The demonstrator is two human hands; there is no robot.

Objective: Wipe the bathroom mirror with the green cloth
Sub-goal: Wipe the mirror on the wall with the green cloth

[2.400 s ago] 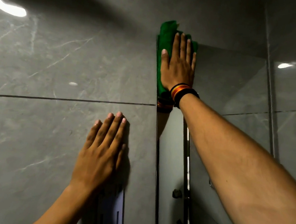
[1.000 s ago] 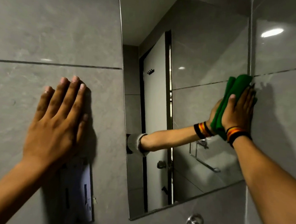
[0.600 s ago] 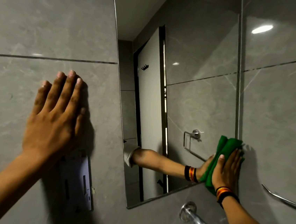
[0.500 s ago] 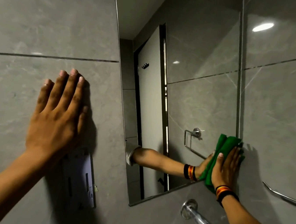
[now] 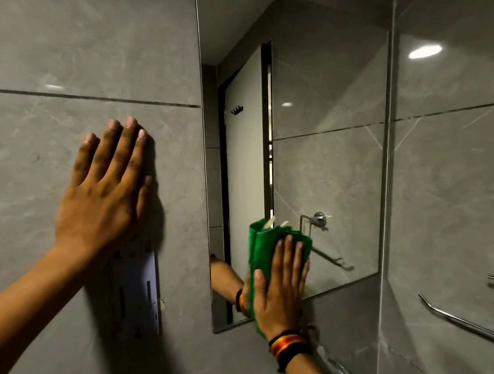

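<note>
Mirror (image 5: 322, 127) wipe under way: right hand (image 5: 281, 294) flat, fingers (image 5: 287, 252) spread, pressing green cloth (image 5: 263, 249) on glass near bottom edge, left of centre. Left hand (image 5: 101, 199) braces open-palmed, holding nothing, on wall tile (image 5: 73, 31). Next: probably sweep across the remaining glass, keeping pressure.

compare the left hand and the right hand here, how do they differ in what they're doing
The left hand lies bare on the grey tiled wall, while the right hand presses the green cloth against the mirror near its bottom edge. The left hand sits higher and left of the mirror; the right hand is lower. Only the right wrist wears coloured bands. Both are flat, fingers pointing up.
</note>
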